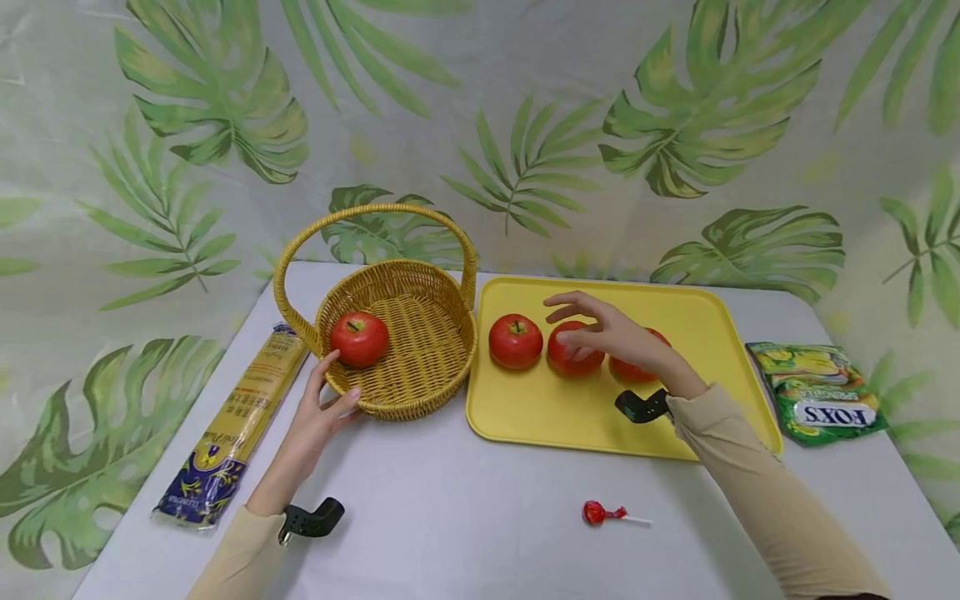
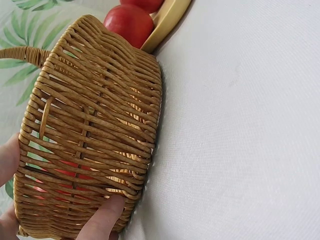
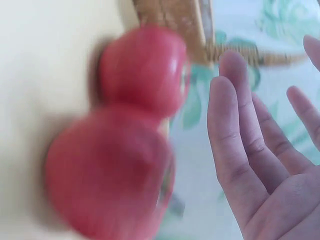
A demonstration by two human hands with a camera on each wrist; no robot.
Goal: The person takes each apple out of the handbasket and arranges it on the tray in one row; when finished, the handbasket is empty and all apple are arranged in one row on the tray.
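A wicker basket [image 1: 420,408] with a tall hoop handle stands at the left of the table, with one red apple [image 1: 360,339] inside against its left wall. My left hand [image 1: 315,421] holds the basket at its front left rim; in the left wrist view the thumb [image 2: 106,218] lies on the woven outer wall. Over a yellow tray [image 1: 540,421], my right hand [image 1: 611,337] hovers with fingers spread and holds nothing. The tray bears three red apples in a row: a left one [image 1: 515,342], a middle one [image 1: 562,360] partly behind the hand, and a right one [image 1: 633,372].
Left of the basket lies a long noodle packet [image 1: 232,425] with a blue end. A green FOX'S candy bag [image 1: 821,396] lies right of the tray. A red lollipop [image 1: 594,512] rests in front of the tray. Leaf-patterned cloth [image 1: 525,167] hangs behind the table.
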